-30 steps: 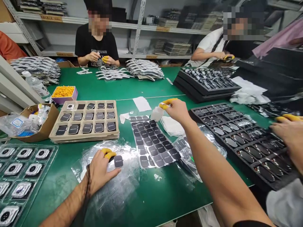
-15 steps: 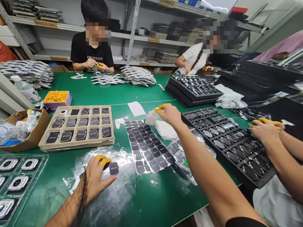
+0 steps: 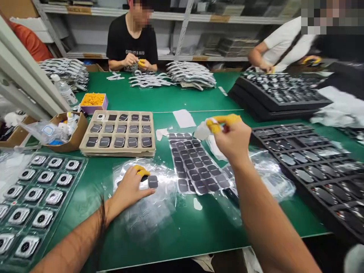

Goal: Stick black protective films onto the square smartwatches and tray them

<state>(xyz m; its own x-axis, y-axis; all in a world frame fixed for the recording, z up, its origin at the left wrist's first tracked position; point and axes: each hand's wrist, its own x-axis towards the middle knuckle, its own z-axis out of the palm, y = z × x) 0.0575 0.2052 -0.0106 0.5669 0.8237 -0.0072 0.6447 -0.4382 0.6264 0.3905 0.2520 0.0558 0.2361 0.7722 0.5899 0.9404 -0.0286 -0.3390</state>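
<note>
Small black pad [image 3: 152, 181] pinched in my left hand [image 3: 129, 189], just above a plastic bag [image 3: 148, 208], white film [image 3: 202, 131] pinched in my raised right hand [image 3: 231, 140], pad sheet [image 3: 196, 165] between my hands, worktop's near edge [image 3: 170, 259] behind both, room along it

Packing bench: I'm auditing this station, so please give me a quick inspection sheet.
Surface: green mat, crowded with trays.
Job's things: pad sheet, beige tray of pads, black foam tray, clear tray of square cases.
Clutter: clear bag, white paper, carton holding bottles and bags.
Grippers: left hand, yellow finger cots, holds a dark pad; right hand pinches a white scrap.
Cables: nothing seen.
Surroundings: two co-workers, stocked shelves behind.
</note>
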